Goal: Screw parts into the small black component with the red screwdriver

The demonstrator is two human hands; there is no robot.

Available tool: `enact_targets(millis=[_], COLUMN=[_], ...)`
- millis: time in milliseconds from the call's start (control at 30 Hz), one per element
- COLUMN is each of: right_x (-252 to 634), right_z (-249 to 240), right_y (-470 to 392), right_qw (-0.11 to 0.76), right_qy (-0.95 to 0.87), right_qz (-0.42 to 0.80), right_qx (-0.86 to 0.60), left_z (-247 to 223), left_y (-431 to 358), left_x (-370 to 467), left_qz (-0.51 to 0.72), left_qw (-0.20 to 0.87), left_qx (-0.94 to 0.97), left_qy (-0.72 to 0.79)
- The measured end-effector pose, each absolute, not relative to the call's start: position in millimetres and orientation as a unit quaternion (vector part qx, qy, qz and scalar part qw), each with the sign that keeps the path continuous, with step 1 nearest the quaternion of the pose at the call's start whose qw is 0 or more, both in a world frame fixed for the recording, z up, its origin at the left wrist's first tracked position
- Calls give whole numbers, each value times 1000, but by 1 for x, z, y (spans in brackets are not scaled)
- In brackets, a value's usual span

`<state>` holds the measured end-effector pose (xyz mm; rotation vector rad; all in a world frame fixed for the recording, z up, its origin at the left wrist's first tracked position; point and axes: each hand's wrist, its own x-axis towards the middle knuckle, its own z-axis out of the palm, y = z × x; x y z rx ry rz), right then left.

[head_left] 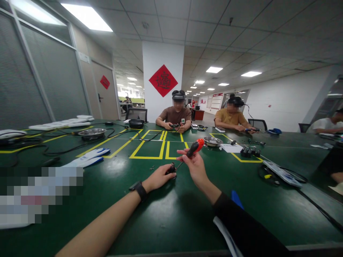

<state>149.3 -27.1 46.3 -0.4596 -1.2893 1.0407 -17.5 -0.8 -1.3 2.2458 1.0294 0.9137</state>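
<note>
My right hand (197,167) grips a screwdriver (195,147) by its red and black handle, which tilts up to the right. Its thin shaft slants down left to a small dark part (172,168) with a metal piece on top. That part is held on the green table by my left hand (158,177), fingers closed around it; its exact kind is too small to tell. The screwdriver's tip meets or lies very near the part. A few tiny metal pieces (152,167) lie just left of it.
White and blue gloves (89,157) lie to the left. Metal bowls (213,141) (92,133) stand farther back. Several black blocks (250,152) sit at the right, near a cable bundle (270,176). Yellow tape (146,157) marks the table. Two people work across it.
</note>
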Motion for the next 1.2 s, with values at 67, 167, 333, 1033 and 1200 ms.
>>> enact_targets(millis=[67,167,333,1033,1200], right_x=[149,150,157,179,175], right_z=[45,42,42,17,11], right_y=[-26,-24,-20,7,8], right_qw=[659,662,718,727,695], right_qy=[-558,-531,-506,-151,-155], right_qz=[460,492,407,586,624], right_qx=[-205,-195,-250,-323,-323], left_z=[-1,-2,-1,-12,-13], left_y=[0,0,-1,11,11], left_x=[-17,-17,-18,-20,-17], left_qz=[334,335,331,344,342], left_qw=[252,256,264,372,347], left_qx=[827,825,824,767,780], left_qy=[376,375,375,393,392])
